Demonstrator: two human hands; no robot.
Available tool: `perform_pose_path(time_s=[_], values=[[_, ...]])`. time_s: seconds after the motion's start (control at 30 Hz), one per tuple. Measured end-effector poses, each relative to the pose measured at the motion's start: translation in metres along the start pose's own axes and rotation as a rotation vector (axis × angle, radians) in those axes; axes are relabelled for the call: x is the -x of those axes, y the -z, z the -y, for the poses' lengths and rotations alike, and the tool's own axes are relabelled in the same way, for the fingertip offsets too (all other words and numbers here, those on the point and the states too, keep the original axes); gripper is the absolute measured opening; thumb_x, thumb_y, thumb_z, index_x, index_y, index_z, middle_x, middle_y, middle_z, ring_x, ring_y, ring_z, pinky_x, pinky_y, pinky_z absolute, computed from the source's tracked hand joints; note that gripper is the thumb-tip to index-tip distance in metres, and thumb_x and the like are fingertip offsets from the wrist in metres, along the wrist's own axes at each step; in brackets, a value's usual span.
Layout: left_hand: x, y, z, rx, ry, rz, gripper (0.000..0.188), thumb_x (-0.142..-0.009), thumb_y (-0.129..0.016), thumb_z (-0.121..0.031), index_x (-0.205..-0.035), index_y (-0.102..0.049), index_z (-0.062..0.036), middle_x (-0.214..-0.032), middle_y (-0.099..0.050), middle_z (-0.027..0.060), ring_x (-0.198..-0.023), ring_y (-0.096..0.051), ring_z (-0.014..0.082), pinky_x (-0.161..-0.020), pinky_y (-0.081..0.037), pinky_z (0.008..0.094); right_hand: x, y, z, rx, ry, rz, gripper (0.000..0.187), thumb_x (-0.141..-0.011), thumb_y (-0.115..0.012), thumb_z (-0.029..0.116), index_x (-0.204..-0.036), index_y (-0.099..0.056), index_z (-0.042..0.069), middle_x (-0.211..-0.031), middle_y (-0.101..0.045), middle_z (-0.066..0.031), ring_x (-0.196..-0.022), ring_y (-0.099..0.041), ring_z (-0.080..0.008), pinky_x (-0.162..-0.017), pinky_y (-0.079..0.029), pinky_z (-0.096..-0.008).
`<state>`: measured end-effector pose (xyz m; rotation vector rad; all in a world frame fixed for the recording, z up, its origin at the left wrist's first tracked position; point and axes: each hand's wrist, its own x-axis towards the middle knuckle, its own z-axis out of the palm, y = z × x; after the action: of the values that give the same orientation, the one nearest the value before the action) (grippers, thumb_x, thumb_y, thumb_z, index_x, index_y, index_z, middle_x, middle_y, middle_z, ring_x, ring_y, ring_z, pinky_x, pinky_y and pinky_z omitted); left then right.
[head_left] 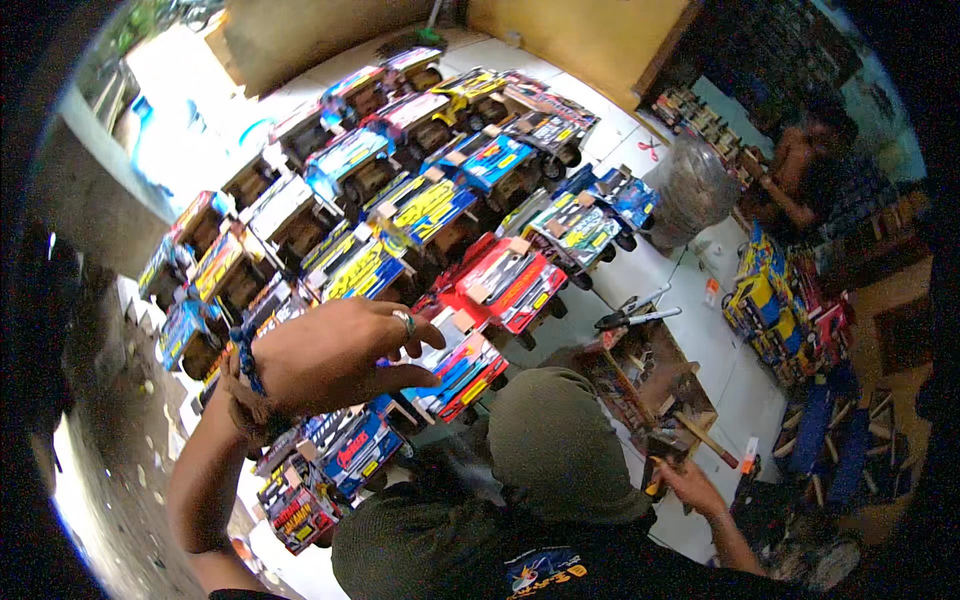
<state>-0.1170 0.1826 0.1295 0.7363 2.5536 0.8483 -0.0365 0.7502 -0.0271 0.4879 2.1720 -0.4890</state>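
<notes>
My left hand (pixel 345 350), with a ring and a blue wristband, hangs over rows of toy trucks. Its fingers are apart and bent down, with nothing seen in them. Closest to it are a blue-and-red toy truck (pixel 462 378) and a red toy truck (pixel 510 285). On the right, my right hand (pixel 692 490) is closed at the near edge of a wooden toolbox (pixel 610 375); a small dark and yellow item shows at its fingertips, too blurred to name. A tool with a wooden handle (pixel 708 442) sticks out of the box.
My olive-covered knee (pixel 560 440) rises between the hands. Light-handled cutters (pixel 640 312) lie by the toolbox. Farther off are red scissors (pixel 648 150) and a clear plastic bundle (pixel 692 185). Another person (pixel 800 175) sits at the far right, near more trucks (pixel 770 300).
</notes>
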Motion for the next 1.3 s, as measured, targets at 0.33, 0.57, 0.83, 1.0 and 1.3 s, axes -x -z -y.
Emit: perform_pose_path(time_s=[0.33, 0.57, 0.83, 1.0, 1.3], values=[[-0.014, -0.033, 0.007, 0.218, -0.096, -0.226, 0.030, -0.095, -0.065, -0.033, -0.104, -0.067, -0.0044, -0.084, -0.070, 0.0140, -0.080, -0.069, 0.0304, -0.073, -0.054, 0.0409, 0.067, 0.138, 0.253, 0.061, 0.874, -0.031, 0.047, -0.106, -0.039, 0.041, -0.136, -0.042, 0.004, -0.108, -0.063, -0.0077, -0.099, -0.059, -0.0181, -0.093, -0.046, -0.0337], [-0.078, -0.071, -0.073, 0.908, 0.036, -0.727, 0.047, -0.095, -0.066, -0.042, -0.115, -0.059, 0.0004, -0.093, -0.067, 0.0091, -0.089, -0.064, 0.0161, -0.079, -0.051, 0.0309, 0.099, 0.103, 0.375, -0.056, 0.957, 0.317, 0.064, -0.104, -0.030, 0.056, -0.130, -0.047, 0.000, -0.116, -0.057, -0.0124, -0.110, -0.056, -0.0238, -0.100, -0.044, -0.0375], [-0.079, -0.028, -0.100, 0.963, 0.372, -0.800, 0.033, -0.103, -0.056, -0.025, -0.127, -0.053, -0.0007, -0.109, -0.064, 0.0029, -0.101, -0.058, 0.0096, -0.090, -0.048, 0.0278, 0.058, 0.151, 0.392, -0.140, 1.262, 0.751, 0.068, -0.104, -0.033, 0.053, -0.134, -0.053, -0.005, -0.130, -0.062, -0.0182, -0.120, -0.058, -0.0214, -0.106, -0.041, -0.0326], [-0.074, -0.014, -0.141, 1.309, 0.693, -0.813, 0.047, -0.106, -0.039, -0.043, -0.133, -0.049, -0.0052, -0.118, -0.064, 0.0103, -0.105, -0.064, 0.0196, -0.090, -0.053, 0.0373, 0.028, 0.167, 0.356, -0.162, 1.681, 0.687, 0.053, -0.092, -0.070, 0.020, -0.138, -0.053, -0.001, -0.126, -0.065, -0.0196, -0.115, -0.065, -0.0247, -0.100, -0.047, -0.0344], [-0.124, -0.077, -0.147, 1.386, 1.023, -0.882, 0.038, -0.101, -0.056, -0.032, -0.128, -0.048, -0.0062, -0.105, -0.057, 0.0042, -0.090, -0.055, 0.0124, -0.076, -0.050, 0.0252, -0.017, 0.112, 0.305, -0.191, 1.856, 0.467, 0.055, -0.095, -0.064, 0.034, -0.142, -0.049, 0.010, -0.090, -0.070, -0.0127, -0.090, -0.069, -0.0252, -0.087, -0.045, -0.0425]])
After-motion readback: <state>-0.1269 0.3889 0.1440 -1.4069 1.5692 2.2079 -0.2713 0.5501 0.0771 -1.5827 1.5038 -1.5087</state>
